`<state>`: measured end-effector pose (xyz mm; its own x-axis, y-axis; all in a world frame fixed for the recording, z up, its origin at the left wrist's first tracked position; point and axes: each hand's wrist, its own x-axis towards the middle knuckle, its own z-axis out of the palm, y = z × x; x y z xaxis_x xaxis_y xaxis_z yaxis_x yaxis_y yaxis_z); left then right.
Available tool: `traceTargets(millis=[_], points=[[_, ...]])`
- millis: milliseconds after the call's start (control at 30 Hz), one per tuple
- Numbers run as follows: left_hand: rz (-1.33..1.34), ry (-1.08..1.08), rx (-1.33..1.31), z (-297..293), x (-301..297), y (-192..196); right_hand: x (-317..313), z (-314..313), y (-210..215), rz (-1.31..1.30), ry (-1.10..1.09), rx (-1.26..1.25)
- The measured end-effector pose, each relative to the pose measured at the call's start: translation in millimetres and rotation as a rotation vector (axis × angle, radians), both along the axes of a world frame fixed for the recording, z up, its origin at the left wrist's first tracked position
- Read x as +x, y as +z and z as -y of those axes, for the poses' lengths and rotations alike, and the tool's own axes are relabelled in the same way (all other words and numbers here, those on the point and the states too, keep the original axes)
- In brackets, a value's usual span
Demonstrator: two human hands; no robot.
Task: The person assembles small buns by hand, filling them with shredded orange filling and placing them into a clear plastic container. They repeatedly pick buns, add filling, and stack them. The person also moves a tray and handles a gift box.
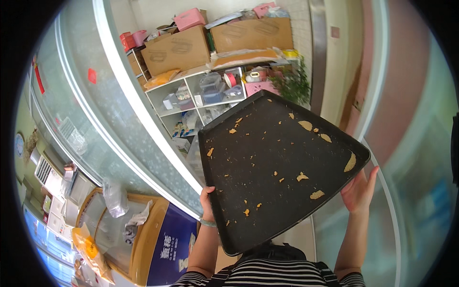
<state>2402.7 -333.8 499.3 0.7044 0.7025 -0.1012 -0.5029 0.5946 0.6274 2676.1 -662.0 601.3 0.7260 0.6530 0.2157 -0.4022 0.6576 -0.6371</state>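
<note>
One black baking tray [267, 167], carried by two hands; two large cardboard boxes [177, 50] on top of one white shelf unit [201, 95]; three pink boxes among them; crumbs on the tray too many to count.

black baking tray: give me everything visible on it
The black baking tray is a dark, metal-looking rectangle with a low raised rim and rounded corners, held up tilted. Golden crumbs and flakes dot its surface. The left hand grips its left edge; the right hand supports its right edge.
</note>
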Motion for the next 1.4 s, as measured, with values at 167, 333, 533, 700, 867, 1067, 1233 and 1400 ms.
traceTargets(millis=[167, 333, 533, 700, 867, 1067, 1233, 1400], points=[[0.068, 0.107, 0.025, -109, 95, 29, 94, -140, 23, 0.236, 0.002, -0.054], [0.093, 0.310, 0.005, -208, 163, 37, 198, -267, 29, 0.409, 0.180, -0.107], [0.078, 0.697, -0.030, -267, 190, 50, 292, -440, 5, 0.367, 0.353, -0.202], [0.122, 0.876, 0.073, -309, 242, 1, 365, -589, -38, 0.707, 0.342, -0.266], [0.138, 1.082, 0.114, -364, 275, -49, 397, -747, -48, 1.304, -0.053, -0.064], [0.154, 1.260, 0.095, -446, 282, -93, 405, -994, -24, 1.767, -0.507, -0.120], [0.121, 1.300, 0.081, -483, 282, -111, 401, -1172, -9, 2.171, -0.339, -0.233], [0.092, 1.330, 0.058, -510, 273, -114, 381, -1264, -41, 2.475, -0.533, -0.309]])
